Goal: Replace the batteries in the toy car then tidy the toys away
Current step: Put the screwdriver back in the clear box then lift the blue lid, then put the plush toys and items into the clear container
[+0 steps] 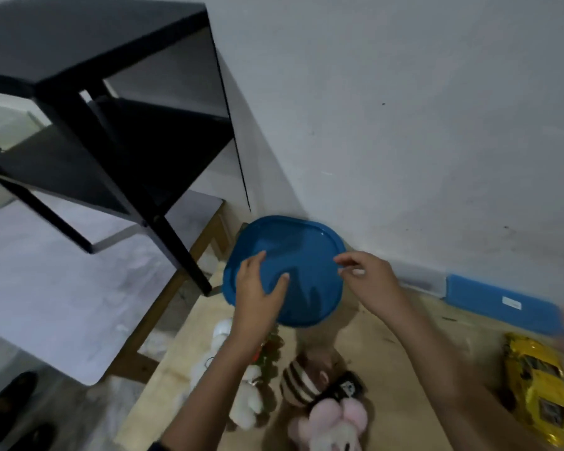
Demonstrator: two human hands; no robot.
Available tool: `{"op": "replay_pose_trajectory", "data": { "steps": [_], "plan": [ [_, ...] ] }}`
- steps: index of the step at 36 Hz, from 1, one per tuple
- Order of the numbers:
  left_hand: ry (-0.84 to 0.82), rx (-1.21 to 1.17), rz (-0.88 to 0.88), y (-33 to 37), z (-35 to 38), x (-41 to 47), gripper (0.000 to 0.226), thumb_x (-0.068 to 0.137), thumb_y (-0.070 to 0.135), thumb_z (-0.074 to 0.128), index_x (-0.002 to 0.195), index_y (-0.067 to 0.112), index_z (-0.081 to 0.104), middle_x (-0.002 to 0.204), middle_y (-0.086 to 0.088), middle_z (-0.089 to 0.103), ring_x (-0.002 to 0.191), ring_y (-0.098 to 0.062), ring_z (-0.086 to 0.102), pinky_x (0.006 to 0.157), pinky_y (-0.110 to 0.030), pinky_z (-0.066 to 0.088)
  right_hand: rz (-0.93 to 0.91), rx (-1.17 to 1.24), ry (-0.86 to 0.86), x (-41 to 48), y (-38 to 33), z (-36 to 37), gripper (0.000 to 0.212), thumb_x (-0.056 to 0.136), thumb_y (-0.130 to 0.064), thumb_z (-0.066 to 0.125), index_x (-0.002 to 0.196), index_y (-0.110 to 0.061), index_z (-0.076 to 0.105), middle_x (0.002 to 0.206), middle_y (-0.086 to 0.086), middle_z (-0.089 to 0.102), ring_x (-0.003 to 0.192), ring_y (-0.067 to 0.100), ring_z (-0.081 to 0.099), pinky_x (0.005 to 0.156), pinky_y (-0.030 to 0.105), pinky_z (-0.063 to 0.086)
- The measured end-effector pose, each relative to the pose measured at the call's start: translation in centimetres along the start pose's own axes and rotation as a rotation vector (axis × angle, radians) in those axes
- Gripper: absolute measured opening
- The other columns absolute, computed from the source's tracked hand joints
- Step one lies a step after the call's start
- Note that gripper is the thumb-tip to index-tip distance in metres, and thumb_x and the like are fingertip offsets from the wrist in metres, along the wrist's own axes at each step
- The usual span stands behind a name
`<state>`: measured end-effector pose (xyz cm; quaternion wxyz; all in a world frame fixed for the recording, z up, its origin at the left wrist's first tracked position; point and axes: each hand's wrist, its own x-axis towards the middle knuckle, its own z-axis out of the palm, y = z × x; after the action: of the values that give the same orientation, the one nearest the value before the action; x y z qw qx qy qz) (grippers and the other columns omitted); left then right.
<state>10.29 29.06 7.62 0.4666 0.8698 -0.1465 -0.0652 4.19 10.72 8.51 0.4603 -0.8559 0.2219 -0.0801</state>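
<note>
A round blue lid [293, 255] is held up near the wall, above the wooden surface [388, 369]. My left hand [258, 288] grips its near left edge, thumb on top. My right hand [368, 275] pinches its right rim with curled fingers. The yellow toy car [538, 385] lies on the wood at the far right. Below the lid sit several plush toys: a white one [245, 398], a striped brown one [302, 382] and a pink one [332, 424].
A black shelf unit [111, 125] stands at the upper left against the white wall [404, 109]. A long blue lid on a clear box [502, 301] lies by the wall at right. Dark shoes [13, 405] are on the floor at lower left.
</note>
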Motion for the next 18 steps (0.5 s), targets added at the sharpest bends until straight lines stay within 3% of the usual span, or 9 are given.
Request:
{"op": "replay_pose_trajectory", "data": {
  "steps": [4, 9, 12, 14, 16, 18],
  "plan": [
    [-0.102, 0.069, -0.029, -4.2, -4.6, 1.0, 0.081, 0.079, 0.05, 0.065, 0.145, 0.023, 0.025, 0.15, 0.003, 0.022, 0.138, -0.015, 0.022, 0.111, -0.034, 0.028, -0.019, -0.076, -0.09, 0.3, -2.4, 4.8, 0.021, 0.088, -0.013, 0.059, 0.108, -0.016, 0.064, 0.11, -0.003, 0.063, 0.097, 0.009, 0.056, 0.094, 0.026, 0.046],
    [-0.36, -0.061, -0.1, -8.3, -7.7, 2.3, 0.107, 0.068, 0.044, 0.077, 0.149, 0.022, 0.01, 0.153, 0.009, 0.007, 0.121, 0.002, 0.03, 0.096, -0.02, 0.034, 0.01, -0.147, -0.183, 0.8, -5.0, 10.8, 0.026, 0.091, -0.019, 0.056, 0.117, -0.018, 0.058, 0.12, -0.003, 0.056, 0.108, 0.008, 0.051, 0.09, 0.018, 0.039],
    [-0.471, -0.088, -0.095, -10.4, -8.0, 3.8, 0.109, 0.066, 0.036, 0.082, 0.148, 0.019, 0.011, 0.151, 0.003, 0.014, 0.12, 0.001, 0.034, 0.097, -0.02, 0.037, 0.022, -0.162, -0.195, 1.3, -6.1, 14.0, 0.028, 0.091, -0.019, 0.057, 0.118, -0.017, 0.058, 0.12, -0.001, 0.056, 0.104, 0.007, 0.05, 0.088, 0.016, 0.039],
    [-0.523, -0.13, -0.081, -11.1, -7.9, 4.7, 0.104, 0.064, 0.033, 0.085, 0.144, 0.026, 0.019, 0.146, 0.006, 0.024, 0.123, 0.002, 0.034, 0.098, -0.017, 0.036, 0.032, -0.163, -0.188, 1.4, -6.8, 15.6, 0.027, 0.09, -0.018, 0.058, 0.116, -0.016, 0.059, 0.114, 0.0, 0.056, 0.099, 0.007, 0.05, 0.089, 0.018, 0.042],
    [-0.564, -0.197, -0.037, -11.5, -7.8, 5.4, 0.089, 0.062, 0.024, 0.088, 0.126, 0.044, 0.029, 0.131, 0.017, 0.039, 0.117, 0.012, 0.041, 0.096, -0.012, 0.038, 0.045, -0.164, -0.176, 1.7, -7.2, 16.8, 0.022, 0.088, -0.017, 0.06, 0.11, -0.014, 0.062, 0.106, 0.001, 0.056, 0.093, 0.008, 0.051, 0.088, 0.022, 0.046],
    [-0.59, -0.29, 0.01, -11.7, -7.8, 5.8, 0.085, 0.061, 0.011, 0.087, 0.112, 0.05, 0.031, 0.119, 0.022, 0.047, 0.107, 0.02, 0.048, 0.09, -0.009, 0.042, 0.064, -0.177, -0.17, 1.9, -7.7, 17.5, 0.017, 0.085, -0.016, 0.063, 0.102, -0.011, 0.063, 0.099, 0.004, 0.059, 0.086, 0.011, 0.054, 0.082, 0.024, 0.048]
  ]
}}
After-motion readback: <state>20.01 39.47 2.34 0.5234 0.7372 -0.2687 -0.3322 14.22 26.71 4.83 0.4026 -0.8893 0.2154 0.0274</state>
